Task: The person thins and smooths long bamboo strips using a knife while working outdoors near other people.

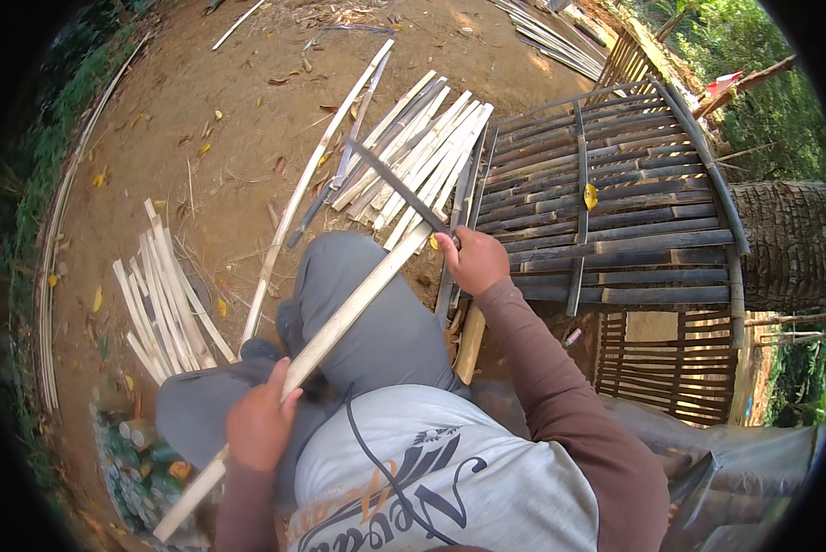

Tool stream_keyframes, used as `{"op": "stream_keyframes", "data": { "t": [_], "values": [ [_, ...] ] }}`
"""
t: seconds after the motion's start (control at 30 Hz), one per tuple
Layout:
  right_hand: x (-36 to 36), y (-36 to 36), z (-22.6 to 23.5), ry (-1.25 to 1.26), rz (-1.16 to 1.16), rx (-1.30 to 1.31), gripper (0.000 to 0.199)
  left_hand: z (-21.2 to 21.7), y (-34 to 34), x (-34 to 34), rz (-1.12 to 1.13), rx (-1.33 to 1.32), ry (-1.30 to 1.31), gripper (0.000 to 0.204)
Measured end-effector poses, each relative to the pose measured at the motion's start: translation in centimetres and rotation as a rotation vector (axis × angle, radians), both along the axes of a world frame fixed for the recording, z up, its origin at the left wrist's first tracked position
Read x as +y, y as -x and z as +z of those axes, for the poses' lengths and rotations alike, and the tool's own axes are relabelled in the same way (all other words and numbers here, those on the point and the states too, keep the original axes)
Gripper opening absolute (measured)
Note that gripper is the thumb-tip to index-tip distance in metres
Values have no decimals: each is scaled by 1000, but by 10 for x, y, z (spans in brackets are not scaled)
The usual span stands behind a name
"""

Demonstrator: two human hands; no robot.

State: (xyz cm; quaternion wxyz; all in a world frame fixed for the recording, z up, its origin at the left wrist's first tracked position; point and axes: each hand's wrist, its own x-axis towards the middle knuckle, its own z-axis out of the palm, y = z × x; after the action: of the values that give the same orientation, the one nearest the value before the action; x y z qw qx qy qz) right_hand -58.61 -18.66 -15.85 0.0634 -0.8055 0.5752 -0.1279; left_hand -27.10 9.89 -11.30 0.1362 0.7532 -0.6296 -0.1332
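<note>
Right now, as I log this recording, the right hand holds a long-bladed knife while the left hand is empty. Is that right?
Not quite: the left hand is not empty. The head view shows it closed around a pale bamboo strip. The right hand does hold the long-bladed knife.

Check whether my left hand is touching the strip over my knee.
Touching. The head view shows the left hand closed on the strip, which emerges on both sides of it.
</note>
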Motion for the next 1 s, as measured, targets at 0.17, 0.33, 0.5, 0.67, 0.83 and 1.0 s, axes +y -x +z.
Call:
{"op": "stream_keyframes", "data": {
  "t": [0.17,0.33,0.5,0.67,0.83,1.0],
  "values": [
    [-6,-6,10,-95,-90,12,56,8,1,-3,-18,-1,-28,50],
    [-2,4,9,-50,66,52,57,10,-1,0,-9,-9,-59,50],
    [-7,17,11,-44,51,59,57,16,-6,-1,0,34,-163,48],
    [4,30,7,-102,6,97,53,19,-8,-1,-10,74,-171,47],
    [10,26,13,-129,-6,50,55,17,-7,-4,-12,86,-111,48],
    [6,29,12,-98,52,56,55,21,-3,-8,-12,82,-114,48]
  ]
}}
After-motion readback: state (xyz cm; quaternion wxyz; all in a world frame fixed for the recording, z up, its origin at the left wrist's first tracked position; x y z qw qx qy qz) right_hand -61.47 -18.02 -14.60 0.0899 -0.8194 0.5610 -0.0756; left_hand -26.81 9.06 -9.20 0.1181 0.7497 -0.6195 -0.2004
